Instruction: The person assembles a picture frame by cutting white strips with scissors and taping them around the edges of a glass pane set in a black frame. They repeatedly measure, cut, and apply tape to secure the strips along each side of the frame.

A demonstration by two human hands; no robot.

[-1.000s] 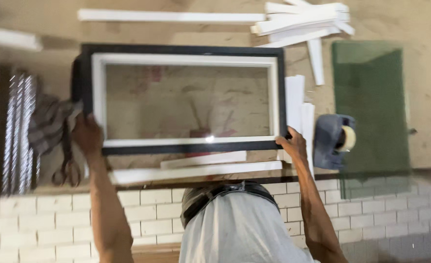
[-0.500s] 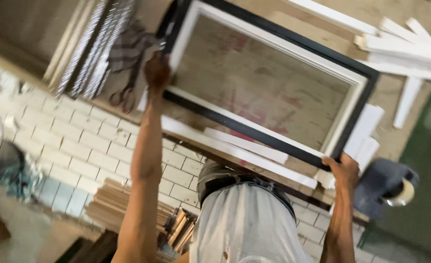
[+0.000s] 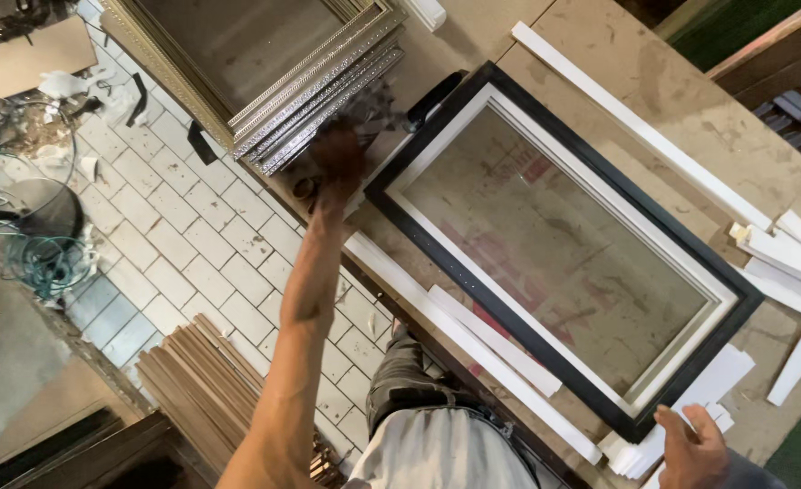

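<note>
Head view looks down at a steep tilt on my bench (image 3: 473,36), with the black frame (image 3: 559,244) lying flat across it, its white inner border and glass facing up; a second ago I had both hands on the frame's near corners, and now neither holds it, so it lies where I set it; my left hand (image 3: 339,154) has gone out to the far left, over the scissors (image 3: 314,186) beside the stack of ornate silver frames (image 3: 319,91); it is blurred, and I cannot tell whether its grip is closed on anything; my right hand (image 3: 690,448) sits at the frame's near right corner, fingers spread loose over the white strips (image 3: 681,417), holding nothing; that I read as the frame work pausing while I fetch a tool; against the earlier picture the view has swung round, so the tiled floor (image 3: 183,235) and wooden slats (image 3: 201,380) now show at left.
</note>
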